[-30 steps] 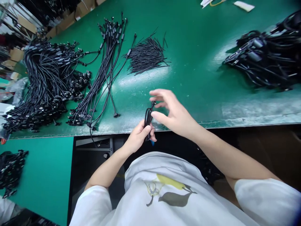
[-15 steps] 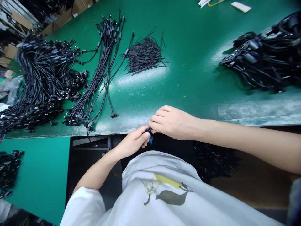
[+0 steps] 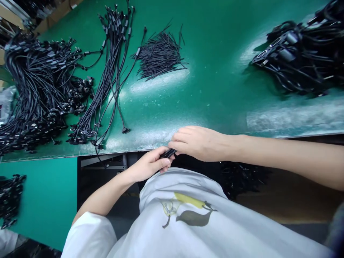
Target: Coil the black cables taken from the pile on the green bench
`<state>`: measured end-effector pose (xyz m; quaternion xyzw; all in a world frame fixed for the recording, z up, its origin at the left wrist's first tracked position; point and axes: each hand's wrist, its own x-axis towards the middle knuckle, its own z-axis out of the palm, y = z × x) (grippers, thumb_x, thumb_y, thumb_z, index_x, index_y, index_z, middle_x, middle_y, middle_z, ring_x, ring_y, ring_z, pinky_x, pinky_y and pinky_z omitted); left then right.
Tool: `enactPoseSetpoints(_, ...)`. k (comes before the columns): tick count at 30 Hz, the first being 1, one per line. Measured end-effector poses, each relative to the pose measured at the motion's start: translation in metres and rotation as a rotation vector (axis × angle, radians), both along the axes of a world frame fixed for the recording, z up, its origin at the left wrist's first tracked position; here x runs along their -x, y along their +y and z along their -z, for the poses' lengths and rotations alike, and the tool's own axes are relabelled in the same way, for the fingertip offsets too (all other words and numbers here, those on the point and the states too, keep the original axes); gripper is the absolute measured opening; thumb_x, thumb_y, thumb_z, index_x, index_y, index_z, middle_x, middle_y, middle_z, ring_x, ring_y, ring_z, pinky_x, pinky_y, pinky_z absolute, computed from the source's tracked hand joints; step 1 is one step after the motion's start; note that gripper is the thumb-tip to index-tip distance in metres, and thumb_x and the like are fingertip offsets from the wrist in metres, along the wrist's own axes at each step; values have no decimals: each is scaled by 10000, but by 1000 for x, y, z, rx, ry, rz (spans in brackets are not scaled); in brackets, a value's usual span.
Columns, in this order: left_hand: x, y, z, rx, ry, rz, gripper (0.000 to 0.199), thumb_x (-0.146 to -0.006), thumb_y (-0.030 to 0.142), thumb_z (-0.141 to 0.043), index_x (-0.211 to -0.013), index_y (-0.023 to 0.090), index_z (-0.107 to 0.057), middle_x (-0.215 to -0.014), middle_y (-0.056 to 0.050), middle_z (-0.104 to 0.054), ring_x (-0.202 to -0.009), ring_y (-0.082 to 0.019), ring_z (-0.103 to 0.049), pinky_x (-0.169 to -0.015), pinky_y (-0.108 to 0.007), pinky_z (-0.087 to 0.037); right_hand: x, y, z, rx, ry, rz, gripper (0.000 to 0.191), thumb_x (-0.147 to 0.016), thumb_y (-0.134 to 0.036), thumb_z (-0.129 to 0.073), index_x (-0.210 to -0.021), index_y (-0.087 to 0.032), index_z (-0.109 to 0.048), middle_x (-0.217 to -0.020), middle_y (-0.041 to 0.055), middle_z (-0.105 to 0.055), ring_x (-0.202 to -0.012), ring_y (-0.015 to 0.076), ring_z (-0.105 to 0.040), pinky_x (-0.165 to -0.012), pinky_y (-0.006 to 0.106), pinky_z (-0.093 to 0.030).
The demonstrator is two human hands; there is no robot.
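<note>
Both hands meet at the front edge of the green table (image 3: 209,104). My left hand (image 3: 154,163) is closed around a short dark bundle of black cable (image 3: 168,153). My right hand (image 3: 195,142) is closed over the bundle's right end, and its fingers hide that part. Beyond them on the table is a pile of short black ties (image 3: 161,55). To its left lies a loose bunch of black cables (image 3: 107,79) with small connectors at the ends.
A large heap of black cables (image 3: 37,86) covers the table's left side. Thicker black cables with connectors (image 3: 301,53) lie at the right. A lower green surface (image 3: 51,193) is at bottom left, with more dark parts (image 3: 10,197). Another dark pile (image 3: 242,177) sits below the table edge.
The view has shifted slightly, so the table items sit a little higher and further left. More of the black bundle shows between my hands, which remain closed on it.
</note>
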<state>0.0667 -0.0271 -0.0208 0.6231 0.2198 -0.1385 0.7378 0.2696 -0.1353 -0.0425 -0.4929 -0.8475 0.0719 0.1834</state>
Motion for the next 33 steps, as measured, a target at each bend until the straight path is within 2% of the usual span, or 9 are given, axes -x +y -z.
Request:
enactPoseSetpoints(4,-2,-2,-2,-537,8,84,131,-930,262,-487,-1018,200,-561,-763,-3,-565,-678,-149,-515,-659,-268,-395,6,-4,-2,156,24,131,163,-961,-257,-485,-911,-134,-581,-843,66,-578,-712,164,-483,-600,284,-257)
enactPoseSetpoints(7,-4,-3,-3,-723,-20,125,146,-937,242,-457,-1024,207,-569,-805,-21,-593,-703,-168,-528,-667,-279,-381,7,-4,0,140,-47,138,180,-967,-235,-450,-872,-141,-572,-791,56,-565,-656,161,-462,-585,296,-213)
enactPoseSetpoints(9,-6,-2,-5,-702,-12,158,157,-953,267,-431,-1019,200,-556,-832,-30,-606,-732,-174,-548,-681,-283,-394,7,-4,1,71,-84,100,191,-962,-186,-417,-845,-150,-563,-763,50,-553,-626,158,-429,-581,307,-181)
enactPoseSetpoints(14,-18,10,-13,-397,30,311,235,-981,353,-381,-930,184,-536,-874,-37,-645,-808,-165,-587,-761,-287,-432,6,-3,2,-127,-131,37,276,-975,-126,-333,-793,-164,-538,-711,43,-530,-602,155,-365,-585,329,-129)
enactPoseSetpoints(17,-22,16,-10,-217,-36,238,320,-986,425,-362,-942,166,-546,-781,-13,-582,-752,-142,-563,-759,-284,-446,2,1,-5,-184,-141,42,296,-985,-136,-321,-781,-168,-534,-703,42,-523,-610,161,-358,-593,333,-138)
enactPoseSetpoints(22,-18,19,4,67,-89,169,450,-960,527,-389,-980,124,-588,-681,18,-481,-633,-111,-524,-669,-256,-438,-1,6,-16,-100,-76,-54,222,-969,-182,-382,-829,-173,-555,-748,38,-552,-627,164,-377,-600,321,-201)
enactPoseSetpoints(27,-4,15,9,-36,-29,173,537,-920,624,-386,-880,129,-590,-634,20,-490,-574,-103,-478,-586,-240,-382,4,7,-25,122,-72,-107,132,-921,-246,-505,-855,-167,-588,-797,37,-589,-661,157,-449,-613,310,-276)
enactPoseSetpoints(30,8,22,13,-194,-12,-17,502,-941,583,-381,-836,134,-577,-569,36,-452,-529,-96,-428,-555,-239,-337,-25,27,-37,260,115,44,226,-946,-362,-503,-981,-174,-625,-899,51,-626,-779,161,-538,-670,281,-362)
enactPoseSetpoints(33,11,35,22,-163,-76,-328,408,-947,518,-439,-856,142,-568,-574,39,-453,-549,-95,-432,-577,-239,-343,-78,71,-38,185,261,542,239,-956,-342,-466,-974,-173,-634,-956,66,-642,-864,175,-575,-748,287,-405)
